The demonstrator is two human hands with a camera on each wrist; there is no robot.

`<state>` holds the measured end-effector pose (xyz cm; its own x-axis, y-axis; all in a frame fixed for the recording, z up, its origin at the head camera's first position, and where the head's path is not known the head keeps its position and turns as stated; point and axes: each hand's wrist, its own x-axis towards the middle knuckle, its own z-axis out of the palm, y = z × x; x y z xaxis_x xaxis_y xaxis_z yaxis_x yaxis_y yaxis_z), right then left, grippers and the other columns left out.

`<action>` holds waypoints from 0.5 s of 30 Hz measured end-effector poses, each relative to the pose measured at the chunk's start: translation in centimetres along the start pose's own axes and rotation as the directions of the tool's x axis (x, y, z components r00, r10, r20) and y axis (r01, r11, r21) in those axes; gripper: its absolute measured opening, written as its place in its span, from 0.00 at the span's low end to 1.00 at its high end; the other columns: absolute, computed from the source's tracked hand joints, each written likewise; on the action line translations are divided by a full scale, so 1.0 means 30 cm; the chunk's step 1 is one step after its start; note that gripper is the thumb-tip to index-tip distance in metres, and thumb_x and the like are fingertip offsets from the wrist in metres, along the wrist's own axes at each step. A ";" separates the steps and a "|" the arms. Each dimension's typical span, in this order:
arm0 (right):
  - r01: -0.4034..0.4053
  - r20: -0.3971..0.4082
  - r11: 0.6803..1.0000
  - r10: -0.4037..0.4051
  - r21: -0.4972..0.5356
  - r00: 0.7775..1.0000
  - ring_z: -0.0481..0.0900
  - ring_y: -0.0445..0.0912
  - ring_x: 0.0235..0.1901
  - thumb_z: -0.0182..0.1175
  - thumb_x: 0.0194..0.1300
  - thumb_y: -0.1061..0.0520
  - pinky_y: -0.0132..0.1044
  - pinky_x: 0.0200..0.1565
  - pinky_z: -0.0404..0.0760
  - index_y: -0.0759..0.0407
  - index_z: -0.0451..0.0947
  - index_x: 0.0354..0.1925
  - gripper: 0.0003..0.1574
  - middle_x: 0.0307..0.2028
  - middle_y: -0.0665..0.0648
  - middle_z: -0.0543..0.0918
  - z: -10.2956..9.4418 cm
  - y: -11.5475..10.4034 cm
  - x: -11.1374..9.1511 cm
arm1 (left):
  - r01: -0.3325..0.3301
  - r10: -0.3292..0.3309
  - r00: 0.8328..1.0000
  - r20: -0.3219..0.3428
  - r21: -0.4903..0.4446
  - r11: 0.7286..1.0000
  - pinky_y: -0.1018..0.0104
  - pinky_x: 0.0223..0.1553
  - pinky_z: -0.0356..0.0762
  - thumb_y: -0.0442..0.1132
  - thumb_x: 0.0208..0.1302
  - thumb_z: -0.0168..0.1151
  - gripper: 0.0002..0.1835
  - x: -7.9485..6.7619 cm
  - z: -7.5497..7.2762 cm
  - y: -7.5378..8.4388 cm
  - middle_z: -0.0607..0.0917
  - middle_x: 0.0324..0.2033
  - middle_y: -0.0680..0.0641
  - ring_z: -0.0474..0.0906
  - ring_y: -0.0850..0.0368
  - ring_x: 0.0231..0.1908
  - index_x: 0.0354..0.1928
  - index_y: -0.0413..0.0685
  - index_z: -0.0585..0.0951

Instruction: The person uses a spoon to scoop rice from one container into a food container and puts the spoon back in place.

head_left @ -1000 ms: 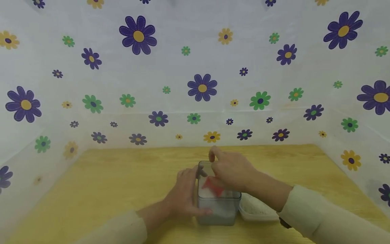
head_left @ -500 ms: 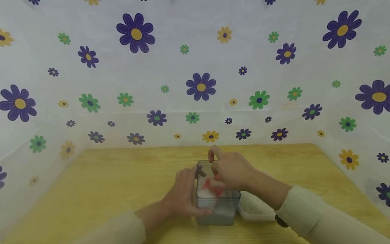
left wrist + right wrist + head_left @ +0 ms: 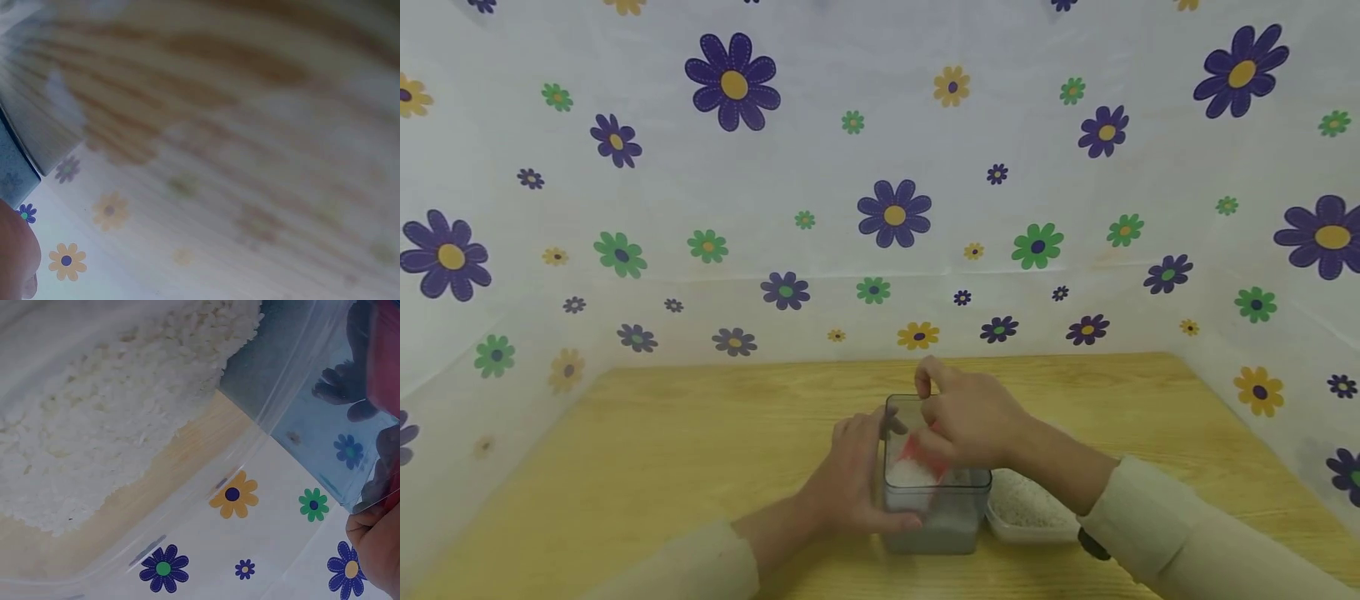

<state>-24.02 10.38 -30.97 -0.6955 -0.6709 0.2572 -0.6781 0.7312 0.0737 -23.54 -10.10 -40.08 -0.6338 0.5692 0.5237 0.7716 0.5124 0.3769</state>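
Note:
A deep, clear, grey-tinted container (image 3: 951,533) stands on the table with white grain inside. My left hand (image 3: 846,479) holds its left side, thumb across the front and fingertips round toward the back. My right hand (image 3: 973,421) reaches in over the rim with curled fingers, pinching a red scoop (image 3: 934,462). A white heap (image 3: 912,473) lies on the scoop, low behind the front wall. In the right wrist view, the red scoop (image 3: 384,359) shows through the bluish wall. Part of the scoop is hidden by the right hand.
A shallow clear tub (image 3: 1033,536) of white rice (image 3: 125,412) stands just right of the container, partly under my right forearm. The wooden table (image 3: 700,442) is enclosed by a white sheet (image 3: 820,167) printed with flowers at the back and sides.
Inside the container the red scoop has shifted and tilted slightly in my right hand, and the white heap on it shows more plainly. My left hand keeps its hold on the container.

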 end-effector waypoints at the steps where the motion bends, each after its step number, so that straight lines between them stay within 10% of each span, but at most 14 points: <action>1: 0.007 -0.014 1.000 -0.007 0.006 1.000 0.63 0.37 0.23 0.48 0.61 0.42 0.29 0.22 0.64 0.45 0.68 0.12 0.24 0.38 0.45 0.66 0.000 0.001 -0.001 | 0.004 -0.004 1.000 0.004 -0.005 1.000 0.52 0.54 0.57 0.78 0.36 0.59 0.56 0.000 0.000 0.001 0.74 0.50 0.53 0.68 0.58 0.49 0.63 0.50 0.59; 15: 0.001 -0.074 0.999 0.003 0.051 0.997 0.60 0.44 0.43 0.47 0.65 0.47 0.40 0.46 0.63 0.48 0.76 0.21 0.19 0.40 0.47 0.66 0.016 0.022 -0.012 | 0.013 -0.013 1.000 0.006 0.003 1.000 0.52 0.55 0.58 0.79 0.36 0.57 0.57 0.001 0.001 0.001 0.74 0.50 0.54 0.68 0.60 0.50 0.64 0.50 0.59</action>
<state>-24.34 11.04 -31.49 -0.6780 -0.6577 0.3281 -0.6900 0.7234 0.0245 -23.55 -10.04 -40.08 -0.6437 0.5664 0.5146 0.7634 0.5215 0.3811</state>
